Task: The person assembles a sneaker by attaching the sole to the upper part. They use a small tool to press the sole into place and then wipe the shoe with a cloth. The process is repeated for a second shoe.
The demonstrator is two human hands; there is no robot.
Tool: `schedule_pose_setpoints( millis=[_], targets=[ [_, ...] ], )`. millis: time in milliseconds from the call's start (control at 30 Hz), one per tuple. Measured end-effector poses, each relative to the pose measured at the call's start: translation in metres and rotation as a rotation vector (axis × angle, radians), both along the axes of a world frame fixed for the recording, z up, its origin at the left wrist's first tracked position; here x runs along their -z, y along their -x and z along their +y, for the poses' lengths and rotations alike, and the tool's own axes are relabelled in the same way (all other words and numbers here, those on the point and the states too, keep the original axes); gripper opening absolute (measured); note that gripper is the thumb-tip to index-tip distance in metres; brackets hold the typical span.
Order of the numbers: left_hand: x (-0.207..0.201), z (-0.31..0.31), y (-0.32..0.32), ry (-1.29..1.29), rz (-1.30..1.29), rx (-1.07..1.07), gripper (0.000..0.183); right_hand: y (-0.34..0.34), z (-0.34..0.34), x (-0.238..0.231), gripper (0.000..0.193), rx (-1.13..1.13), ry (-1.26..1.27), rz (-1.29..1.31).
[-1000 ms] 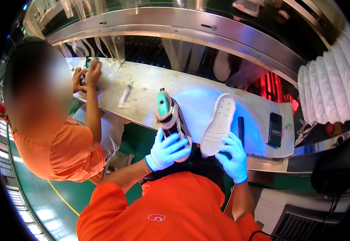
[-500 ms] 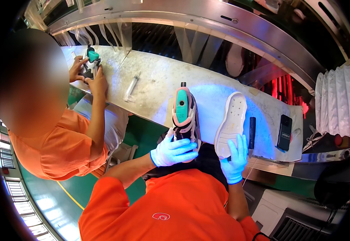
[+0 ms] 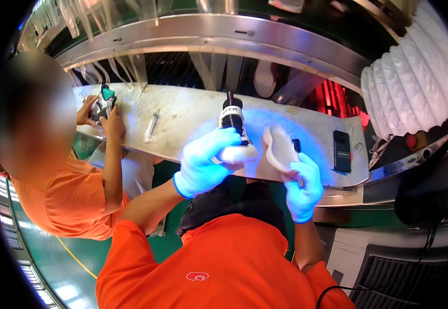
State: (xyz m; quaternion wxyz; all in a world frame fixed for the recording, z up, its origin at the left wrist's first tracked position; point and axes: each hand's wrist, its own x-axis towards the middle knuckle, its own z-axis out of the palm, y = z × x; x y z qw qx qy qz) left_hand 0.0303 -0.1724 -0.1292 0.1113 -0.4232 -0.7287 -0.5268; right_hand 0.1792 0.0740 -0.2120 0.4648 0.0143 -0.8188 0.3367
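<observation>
- Left hand [image 3: 203, 158] curled round the shoe [image 3: 231, 120] near its pale toe, above the bench [image 3: 182, 110].
- Right hand [image 3: 305, 187] half-closed, pinching the near end of the sole [image 3: 282, 147], right of the shoe.
- Shoe: probably weighty, firm; grip the sides.
- Sole: likely light, bendy; hold by the rim.

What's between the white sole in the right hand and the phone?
Head view: a black bar, partly hidden behind the right hand, then blue-lit benchtop up to the phone.
</observation>
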Motion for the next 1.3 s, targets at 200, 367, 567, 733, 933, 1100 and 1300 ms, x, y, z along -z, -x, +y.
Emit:
schedule_pose_setpoints(
  millis=[200, 367, 567, 733, 933, 1100, 1300],
  targets=[
    [-0.010, 0.021, -0.026, 0.167, -0.382, 0.081, 0.068, -0.063, -0.016, -0.062, 0.036, -0.148, 0.609, -0.043],
    [0.016, 0.032, -0.043, 0.028, -0.310, 0.100, 0.068, -0.072, -0.034, -0.068, 0.044, -0.314, 0.839, -0.298],
    [0.052, 0.035, -0.066, -0.379, -0.286, 0.249, 0.041, -0.067, -0.041, -0.061, 0.037, -0.461, 0.901, -0.246],
    [0.045, 0.025, -0.052, -0.188, 0.054, 0.373, 0.039, -0.059, -0.039, -0.056, 0.032, -0.371, 0.649, -0.166],
    [0.040, 0.020, -0.045, -0.106, 0.357, 0.318, 0.034, -0.052, -0.035, -0.055, 0.030, -0.405, 0.560, -0.145],
    [0.057, 0.000, -0.061, -0.130, 0.040, 0.392, 0.031, -0.054, -0.041, -0.040, 0.032, -0.413, 0.534, -0.090],
    [0.055, 0.002, -0.098, -0.373, -0.283, 0.301, 0.022, -0.057, -0.056, -0.041, 0.037, -0.400, 0.429, -0.064]
  ],
)
